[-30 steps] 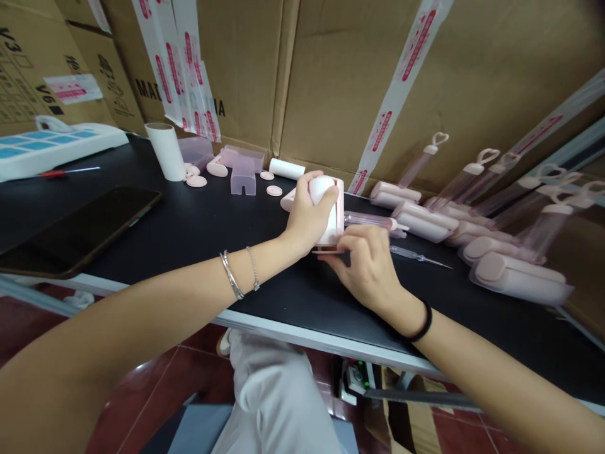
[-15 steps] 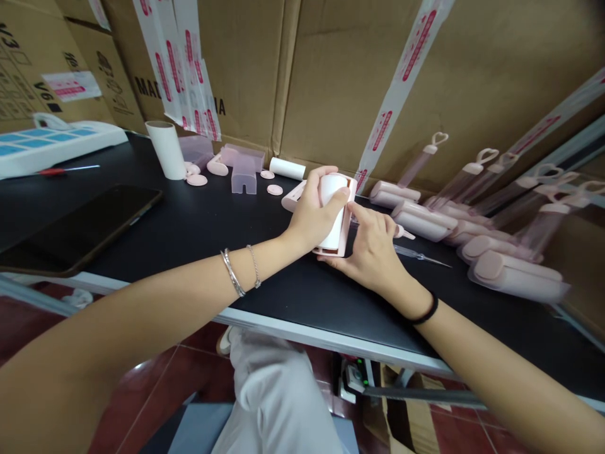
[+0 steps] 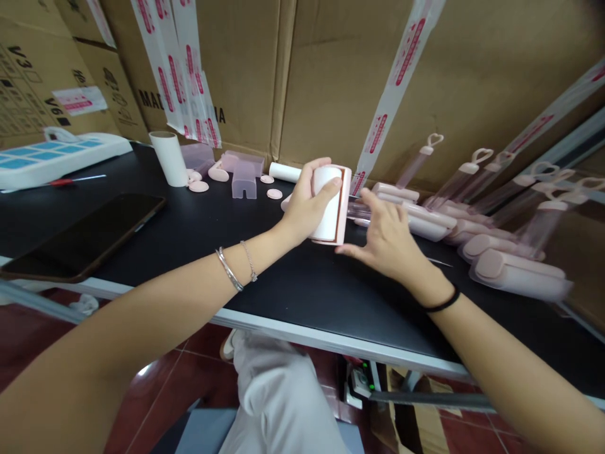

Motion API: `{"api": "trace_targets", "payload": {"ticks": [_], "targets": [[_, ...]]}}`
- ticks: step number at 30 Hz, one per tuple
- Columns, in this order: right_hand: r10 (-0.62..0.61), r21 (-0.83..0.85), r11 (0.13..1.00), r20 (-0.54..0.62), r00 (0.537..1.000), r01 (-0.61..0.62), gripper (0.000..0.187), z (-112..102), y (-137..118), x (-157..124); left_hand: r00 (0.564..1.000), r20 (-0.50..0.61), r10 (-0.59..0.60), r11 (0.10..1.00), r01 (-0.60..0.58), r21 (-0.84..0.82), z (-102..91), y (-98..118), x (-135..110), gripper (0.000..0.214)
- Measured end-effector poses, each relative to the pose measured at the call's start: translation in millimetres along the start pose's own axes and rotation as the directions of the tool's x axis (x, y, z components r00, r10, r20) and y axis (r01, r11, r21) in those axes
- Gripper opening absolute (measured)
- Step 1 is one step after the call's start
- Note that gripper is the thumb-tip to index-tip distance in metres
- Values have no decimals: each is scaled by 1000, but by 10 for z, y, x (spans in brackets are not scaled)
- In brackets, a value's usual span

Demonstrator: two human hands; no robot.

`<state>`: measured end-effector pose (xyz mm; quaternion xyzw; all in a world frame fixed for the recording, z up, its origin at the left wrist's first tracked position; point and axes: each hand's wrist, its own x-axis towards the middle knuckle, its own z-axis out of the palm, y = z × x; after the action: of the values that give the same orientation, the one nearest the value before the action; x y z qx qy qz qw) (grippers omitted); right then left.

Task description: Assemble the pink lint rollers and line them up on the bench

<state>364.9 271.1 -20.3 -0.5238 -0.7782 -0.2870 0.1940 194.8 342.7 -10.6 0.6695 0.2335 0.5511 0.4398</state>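
Note:
My left hand [image 3: 306, 205] grips a lint roller head, a white paper roll [image 3: 328, 211] set in a pale pink frame [image 3: 344, 208], and holds it upright above the black table. Just right of it, my right hand [image 3: 387, 236] is apart from the roller, with its thumb and index finger spread and nothing between them. Behind my right hand, a translucent pinkish handle [image 3: 358, 211] lies on the table, partly hidden. A thin pointed tool [image 3: 439, 261] shows beyond the right wrist.
Several pink lint rollers [image 3: 520, 274] with heart-loop handles stand along the right. Pink discs [image 3: 274, 194], translucent covers [image 3: 244, 180], a lying white roll [image 3: 285, 172] and a standing one [image 3: 169, 161] are at the back. A phone [image 3: 85, 236], a screwdriver [image 3: 63, 182] and a power strip [image 3: 61, 154] lie left.
My right hand has come off the roller's frame and moved slightly right, its fingers opening. The left hand has kept the roller, raising it slightly and turning it.

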Motion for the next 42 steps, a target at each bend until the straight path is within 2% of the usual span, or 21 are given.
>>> {"api": "trace_targets", "payload": {"ticks": [4, 6, 7, 9, 10, 12, 14, 15, 20, 26, 29, 35, 39, 40, 42], "targets": [[94, -62, 994, 28, 995, -92, 38, -114, 227, 25, 1000, 19, -15, 990, 12, 139, -247, -15, 237, 46], [139, -61, 989, 10, 990, -138, 28, -132, 293, 20, 999, 3, -34, 954, 31, 299, -399, -45, 328, 50], [165, -56, 985, -4, 986, -165, 26, -129, 314, 16, 1000, 4, -25, 909, 21, 417, -469, -66, 354, 52], [209, -52, 977, -3, 978, -209, 23, -106, 346, 8, 996, 84, -30, 751, -33, 659, -574, -113, 366, 53], [226, -57, 973, 13, 974, -225, 22, -91, 360, 5, 985, 148, -84, 661, -56, 748, -606, -134, 356, 52], [255, -73, 965, 55, 966, -250, 20, -66, 391, 2, 932, 253, -259, 523, -84, 848, -629, -159, 323, 45], [282, -88, 958, 102, 954, -274, 19, -54, 425, 0, 883, 273, -381, 457, -76, 886, -625, -158, 297, 36], [294, -95, 954, 130, 947, -283, 19, -51, 441, -1, 879, 266, -396, 446, -69, 892, -622, -152, 292, 32], [326, -112, 945, 250, 912, -307, 21, -44, 496, -9, 920, 208, -331, 480, -26, 877, -664, -158, 327, 27], [319, -91, 948, 229, 920, -306, 21, -35, 530, -17, 942, 234, -239, 613, -41, 789, -673, -191, 351, 20], [336, -91, 942, 234, 913, -323, 21, -56, 544, -15, 963, 209, -168, 654, -49, 755, -667, -173, 357, 19], [496, -65, 868, 90, 864, -492, 21, -132, 622, -4, 944, 212, -253, 620, -10, 785, -695, -212, 357, 20], [544, -40, 839, 71, 836, -542, 21, -68, 718, -30, 914, 245, -322, 577, -16, 817, -677, -211, 339, 26], [545, -42, 839, 76, 835, -543, 21, -43, 745, -42, 914, 243, -324, 563, -20, 826, -680, -196, 344, 29], [547, -51, 837, 82, 833, -545, 21, -1, 798, -66, 946, 197, -259, 538, -28, 842, -718, -142, 371, 37]]}}
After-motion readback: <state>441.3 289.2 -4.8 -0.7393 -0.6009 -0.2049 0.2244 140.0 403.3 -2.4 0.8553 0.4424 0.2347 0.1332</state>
